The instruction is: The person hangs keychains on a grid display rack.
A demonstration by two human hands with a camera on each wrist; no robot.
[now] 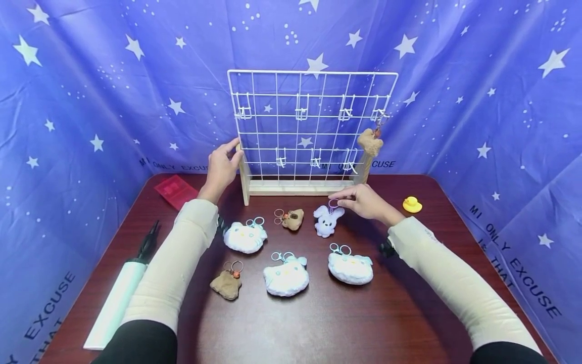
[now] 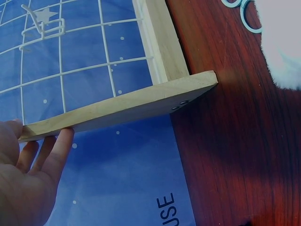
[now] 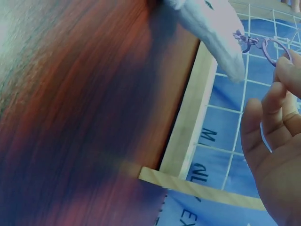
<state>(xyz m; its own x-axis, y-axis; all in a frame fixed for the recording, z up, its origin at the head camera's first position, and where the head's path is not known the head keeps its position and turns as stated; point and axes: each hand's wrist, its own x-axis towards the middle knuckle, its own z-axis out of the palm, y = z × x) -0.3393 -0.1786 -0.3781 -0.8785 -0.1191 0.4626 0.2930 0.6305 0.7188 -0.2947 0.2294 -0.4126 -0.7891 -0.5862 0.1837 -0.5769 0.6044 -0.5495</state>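
Two hands are at work: my right hand (image 1: 364, 202) pinches a thin round purple ring (image 1: 334, 203) between thumb and fingertip, its remaining fingers off the ring, and a pale lavender, long-eared plush rabbit (image 1: 325, 223) hangs just below that pinch. Whether its feet touch the dark red wood-grain tabletop (image 1: 309, 333), I cannot tell. Well to the left, my left hand (image 1: 220, 168) grips, thumb against fingers, one upright of a pale wooden stand (image 1: 295, 188) bearing a white wire grid (image 1: 276, 134). I judge a small hold at the ring's edge best, leaving the loop clear and the rabbit swinging little; the left hand should brace without tugging, since the frame could tip. Above my right hand, a fuzzy brown plush keyring (image 1: 370, 143) hangs; to its right sits a small yellow toy duck (image 1: 411, 204).
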